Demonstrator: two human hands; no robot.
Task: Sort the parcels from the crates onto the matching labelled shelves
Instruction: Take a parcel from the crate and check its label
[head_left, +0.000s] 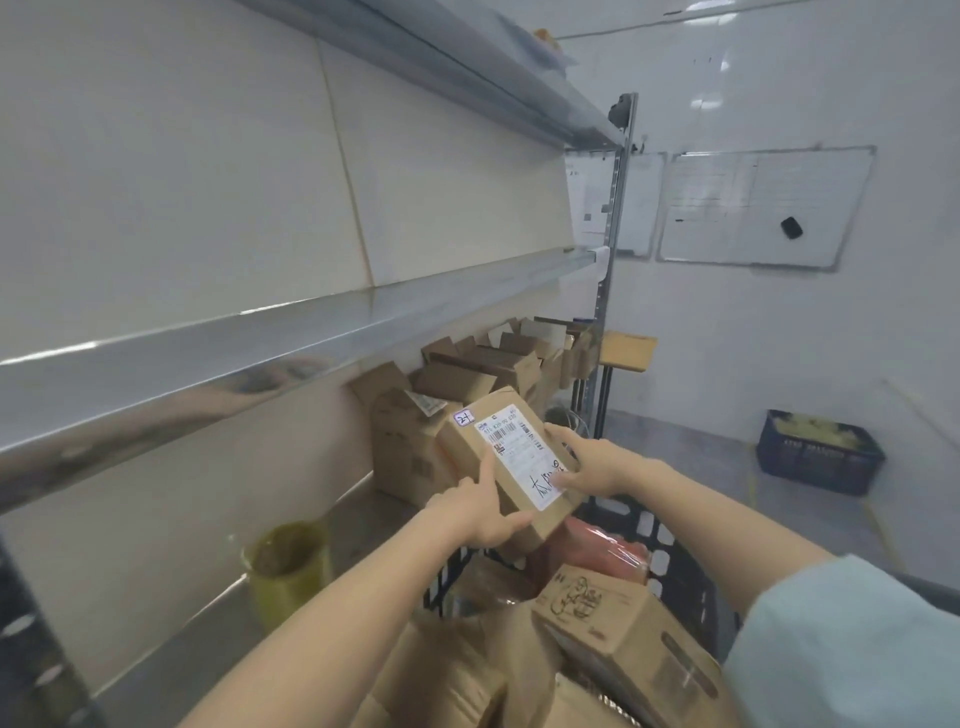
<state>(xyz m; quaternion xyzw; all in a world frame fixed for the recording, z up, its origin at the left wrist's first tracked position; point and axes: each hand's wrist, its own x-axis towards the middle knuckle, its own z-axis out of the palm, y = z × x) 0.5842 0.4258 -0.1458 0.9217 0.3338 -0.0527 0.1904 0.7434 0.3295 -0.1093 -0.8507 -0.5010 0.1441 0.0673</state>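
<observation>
While both your arms reach forward, nearly straight, you hold the parcel (511, 441) tilted above the black crate (675, 577), just in front of the lower shelf (358, 514) and its stacked boxes (410, 436). Your left hand (480, 512) grips the near left corner, with the index finger stretched up along the label's edge and the thumb across the near end. Your right hand (589, 462) clasps the right edge, thumb pressed on the label, the other fingers curled round the side.
</observation>
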